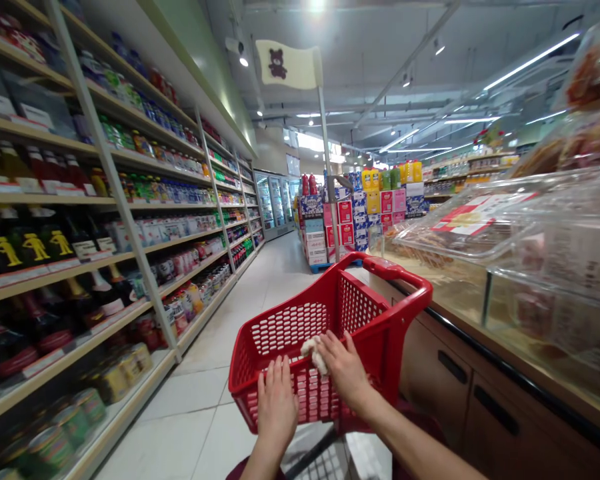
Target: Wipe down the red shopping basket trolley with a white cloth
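Note:
A red plastic shopping cart [325, 313] with perforated basket walls stands right in front of me, its handle pointing to the far right. My left hand [278, 400] rests on the near rim of the basket, fingers stretched out and holding nothing. Further right along the same rim, my right hand [344, 373] presses a crumpled white cloth [314, 352] against the cart. Part of the cloth is hidden under the fingers. No goods show in the visible part of the basket.
Tall shelves of bottles and cans [165, 213] line the left side. Packaged food in clear plastic boxes [470, 220] sits on a counter [455, 380] close on the right. Stacked cartons [340, 223] stand ahead by a flag pole [325, 140]. A tiled aisle [275, 267] runs between.

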`<state>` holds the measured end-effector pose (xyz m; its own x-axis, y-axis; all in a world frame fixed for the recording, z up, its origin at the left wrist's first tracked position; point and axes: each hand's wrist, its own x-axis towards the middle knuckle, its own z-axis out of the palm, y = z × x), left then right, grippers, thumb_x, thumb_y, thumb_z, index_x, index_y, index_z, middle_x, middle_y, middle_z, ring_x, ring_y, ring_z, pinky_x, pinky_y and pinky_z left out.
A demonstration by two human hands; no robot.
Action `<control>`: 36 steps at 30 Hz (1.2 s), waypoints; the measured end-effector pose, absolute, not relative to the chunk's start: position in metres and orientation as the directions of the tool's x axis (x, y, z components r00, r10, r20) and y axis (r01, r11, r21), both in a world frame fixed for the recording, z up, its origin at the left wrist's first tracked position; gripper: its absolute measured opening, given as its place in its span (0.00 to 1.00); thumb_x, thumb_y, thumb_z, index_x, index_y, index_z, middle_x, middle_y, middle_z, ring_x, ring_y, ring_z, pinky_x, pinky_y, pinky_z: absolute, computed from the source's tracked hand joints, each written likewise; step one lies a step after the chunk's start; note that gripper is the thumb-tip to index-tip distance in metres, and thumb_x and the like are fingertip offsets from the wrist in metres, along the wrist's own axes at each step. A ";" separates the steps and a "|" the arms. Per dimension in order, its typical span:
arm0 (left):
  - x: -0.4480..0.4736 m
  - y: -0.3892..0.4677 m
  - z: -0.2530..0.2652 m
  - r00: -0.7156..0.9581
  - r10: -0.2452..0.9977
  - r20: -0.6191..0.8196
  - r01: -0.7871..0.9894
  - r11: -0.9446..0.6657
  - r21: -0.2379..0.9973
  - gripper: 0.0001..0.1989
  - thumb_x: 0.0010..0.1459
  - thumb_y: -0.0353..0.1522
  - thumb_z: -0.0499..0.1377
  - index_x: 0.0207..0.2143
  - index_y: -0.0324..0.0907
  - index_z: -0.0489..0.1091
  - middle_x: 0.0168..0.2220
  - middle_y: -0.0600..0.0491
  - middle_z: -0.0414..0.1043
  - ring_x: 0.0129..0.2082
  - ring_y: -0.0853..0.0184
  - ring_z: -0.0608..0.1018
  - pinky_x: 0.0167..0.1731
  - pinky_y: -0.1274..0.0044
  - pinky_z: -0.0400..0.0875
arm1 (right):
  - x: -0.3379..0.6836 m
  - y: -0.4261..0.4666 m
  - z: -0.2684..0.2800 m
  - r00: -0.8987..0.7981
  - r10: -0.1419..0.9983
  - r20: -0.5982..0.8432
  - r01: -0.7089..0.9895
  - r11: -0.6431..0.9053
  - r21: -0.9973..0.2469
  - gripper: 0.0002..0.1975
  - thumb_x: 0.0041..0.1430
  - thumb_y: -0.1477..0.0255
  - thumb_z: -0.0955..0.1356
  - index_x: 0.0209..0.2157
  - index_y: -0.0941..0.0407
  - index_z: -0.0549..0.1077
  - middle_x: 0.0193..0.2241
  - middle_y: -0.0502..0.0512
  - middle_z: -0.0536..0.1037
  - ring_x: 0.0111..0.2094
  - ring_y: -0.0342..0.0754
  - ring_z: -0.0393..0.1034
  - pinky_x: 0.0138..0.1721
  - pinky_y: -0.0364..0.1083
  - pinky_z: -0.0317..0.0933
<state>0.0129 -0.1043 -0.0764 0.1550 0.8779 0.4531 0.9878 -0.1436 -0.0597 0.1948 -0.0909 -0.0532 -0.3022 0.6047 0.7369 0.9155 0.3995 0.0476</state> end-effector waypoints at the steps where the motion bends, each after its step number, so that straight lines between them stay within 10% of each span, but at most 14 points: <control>1: 0.012 -0.105 -0.076 0.157 0.878 0.453 0.987 -0.146 -0.059 0.31 0.47 0.28 0.49 0.56 0.37 0.52 0.57 0.47 0.54 0.56 0.61 0.57 0.56 0.65 0.46 | 0.200 -0.092 -0.051 -0.281 0.608 0.743 0.923 0.383 0.036 0.21 0.55 0.82 0.57 0.48 0.53 0.66 0.50 0.54 0.68 0.53 0.49 0.58 0.56 0.55 0.36; 13: -0.014 -0.103 -0.052 0.178 0.919 0.351 0.977 -0.207 0.049 0.24 0.50 0.25 0.46 0.51 0.37 0.60 0.51 0.48 0.64 0.50 0.65 0.64 0.54 0.68 0.50 | 0.312 -0.092 -0.038 -0.070 0.493 0.867 0.990 0.143 -0.002 0.21 0.54 0.81 0.56 0.48 0.61 0.67 0.51 0.60 0.66 0.56 0.52 0.52 0.52 0.52 0.51; 21: -0.043 -0.113 -0.072 0.103 0.915 0.390 0.989 -0.137 0.058 0.26 0.48 0.23 0.46 0.52 0.36 0.57 0.49 0.47 0.65 0.49 0.65 0.65 0.52 0.69 0.52 | 0.301 -0.043 -0.010 -0.026 0.704 0.709 0.997 0.067 -0.030 0.22 0.53 0.82 0.56 0.49 0.57 0.66 0.52 0.59 0.65 0.53 0.53 0.57 0.50 0.54 0.52; 29: -0.038 -0.113 -0.090 0.091 0.904 0.419 0.987 -0.136 0.080 0.29 0.46 0.26 0.48 0.54 0.36 0.54 0.51 0.46 0.62 0.51 0.62 0.62 0.54 0.65 0.46 | 0.162 -0.039 -0.047 -0.380 0.753 0.537 0.862 0.498 -0.088 0.20 0.58 0.78 0.57 0.52 0.53 0.61 0.53 0.54 0.64 0.55 0.47 0.54 0.53 0.51 0.48; 36: 0.000 -0.108 -0.080 0.217 0.944 0.249 0.935 -0.274 0.226 0.36 0.41 0.27 0.48 0.57 0.32 0.48 0.59 0.46 0.50 0.58 0.63 0.54 0.57 0.69 0.44 | 0.169 -0.032 -0.038 -0.303 0.807 0.508 0.890 0.430 -0.153 0.19 0.56 0.78 0.59 0.49 0.54 0.65 0.50 0.58 0.67 0.52 0.51 0.58 0.50 0.55 0.51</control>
<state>0.0003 -0.1076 -0.0805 0.2170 0.9439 0.2491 0.9348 -0.2744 0.2256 0.1693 -0.0319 -0.0376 -0.3026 0.8066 0.5078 0.8897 0.4302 -0.1532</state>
